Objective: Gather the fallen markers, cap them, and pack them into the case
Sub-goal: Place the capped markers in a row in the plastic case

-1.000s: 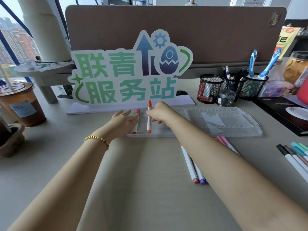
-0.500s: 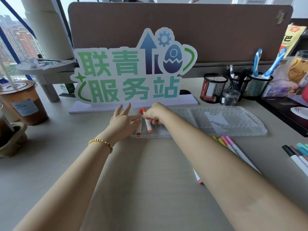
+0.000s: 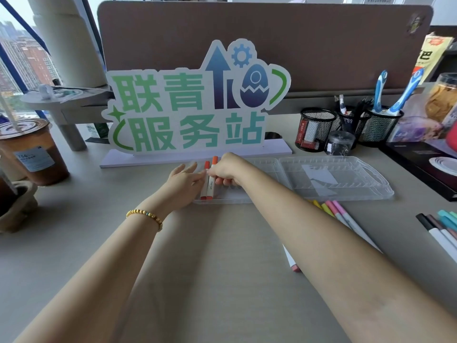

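Note:
A clear plastic case (image 3: 346, 194) lies open on the desk below the sign. At its left end a red marker (image 3: 204, 180) and an orange marker (image 3: 210, 185) lie side by side. My right hand (image 3: 226, 170) has its fingers curled over the orange marker. My left hand (image 3: 184, 180) rests flat with straight fingers at the case's left edge, touching the red marker. Yellow and pink markers (image 3: 332, 210) lie in front of the case, partly under my right forearm. Several more markers (image 3: 442, 227) lie at the right edge. One capped tip (image 3: 295, 267) shows beneath my forearm.
A green and blue standing sign (image 3: 195, 107) stands just behind the case. Three mesh pen cups (image 3: 346, 125) and a small jar (image 3: 339, 144) stand at back right. An iced drink cup (image 3: 32, 149) sits at the left. A black box (image 3: 420, 162) is on the right.
The orange marker has gone from tilted to lying straight beside the red one in the case. My right hand stays on it; my left hand has shifted slightly.

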Demonstrator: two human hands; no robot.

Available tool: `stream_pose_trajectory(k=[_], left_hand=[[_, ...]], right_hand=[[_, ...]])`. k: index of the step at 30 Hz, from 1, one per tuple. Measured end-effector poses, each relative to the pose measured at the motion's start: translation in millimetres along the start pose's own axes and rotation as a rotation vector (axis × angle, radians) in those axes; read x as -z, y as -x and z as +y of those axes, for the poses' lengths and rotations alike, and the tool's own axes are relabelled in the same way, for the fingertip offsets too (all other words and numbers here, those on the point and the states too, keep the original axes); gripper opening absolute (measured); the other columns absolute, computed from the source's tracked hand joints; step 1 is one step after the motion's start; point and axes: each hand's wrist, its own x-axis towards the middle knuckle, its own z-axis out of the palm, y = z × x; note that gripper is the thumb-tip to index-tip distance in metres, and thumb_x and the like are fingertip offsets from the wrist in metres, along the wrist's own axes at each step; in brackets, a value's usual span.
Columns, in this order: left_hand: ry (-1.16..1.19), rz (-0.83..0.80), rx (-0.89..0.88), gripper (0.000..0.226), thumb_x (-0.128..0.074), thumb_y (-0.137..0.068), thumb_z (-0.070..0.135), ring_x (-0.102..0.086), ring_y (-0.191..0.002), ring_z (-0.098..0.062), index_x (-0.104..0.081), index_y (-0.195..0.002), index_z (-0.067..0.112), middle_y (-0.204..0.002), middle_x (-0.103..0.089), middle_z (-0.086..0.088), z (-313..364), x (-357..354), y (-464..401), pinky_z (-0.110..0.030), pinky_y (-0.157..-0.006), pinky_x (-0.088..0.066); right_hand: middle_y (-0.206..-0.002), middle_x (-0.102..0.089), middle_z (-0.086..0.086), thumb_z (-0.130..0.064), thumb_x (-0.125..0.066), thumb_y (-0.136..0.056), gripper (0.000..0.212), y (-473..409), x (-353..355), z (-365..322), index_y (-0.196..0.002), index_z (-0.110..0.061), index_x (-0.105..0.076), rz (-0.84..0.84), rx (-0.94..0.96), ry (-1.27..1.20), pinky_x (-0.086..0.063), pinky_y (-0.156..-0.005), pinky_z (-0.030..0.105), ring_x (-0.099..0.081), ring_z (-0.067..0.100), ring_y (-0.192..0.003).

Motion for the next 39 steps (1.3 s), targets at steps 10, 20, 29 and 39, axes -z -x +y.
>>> stream_pose_trajectory(k=[10, 20, 29, 39], left_hand=[[0.073, 0.085, 0.0, 0.038, -0.037, -0.1, 0.028, -0.013, -0.143, -0.027, -0.045, -0.137, 0.026, -0.153, -0.025, -0.006, -7, -1, -1, -0.032, -0.115, -0.01], [0.015, 0.006, -0.012, 0.043, -0.031, -0.102, 0.028, -0.006, -0.145, -0.02, -0.031, -0.145, 0.025, -0.156, -0.015, -0.007, 1, 1, -1, -0.023, -0.111, -0.001], [-0.06, 0.045, 0.035, 0.038, -0.034, -0.1, 0.03, -0.012, -0.143, -0.026, -0.046, -0.136, 0.028, -0.153, -0.027, -0.006, 1, -3, -2, -0.035, -0.114, -0.015], [0.049, 0.428, -0.089, 0.025, -0.043, -0.096, 0.024, -0.05, -0.102, -0.027, -0.058, -0.11, 0.009, -0.11, -0.055, -0.011, 102, -14, 14, -0.034, -0.079, -0.044]], right_hand=[[-0.084, -0.056, 0.005, -0.043, -0.053, -0.092, 0.032, 1, 0, 14, -0.086, -0.012, -0.054, 0.224, 0.223, 0.329, -0.041, -0.064, 0.03, -0.053, 0.026, -0.086], [-0.146, -0.034, -0.002, -0.044, -0.035, -0.099, 0.041, 20, -10, 33, -0.138, -0.032, -0.044, 0.144, 0.394, 0.509, -0.023, -0.105, 0.038, -0.024, 0.026, -0.131], [-0.148, -0.033, -0.001, -0.047, -0.035, -0.098, 0.041, 29, 1, 43, -0.137, -0.038, -0.043, 0.179, 0.372, 0.53, -0.02, -0.105, 0.038, -0.023, 0.027, -0.134], [-0.116, -0.063, 0.003, -0.027, -0.051, -0.093, 0.016, 96, 82, 105, -0.099, -0.026, -0.066, 0.368, 0.127, 0.389, -0.042, -0.099, 0.038, -0.05, 0.028, -0.116]])
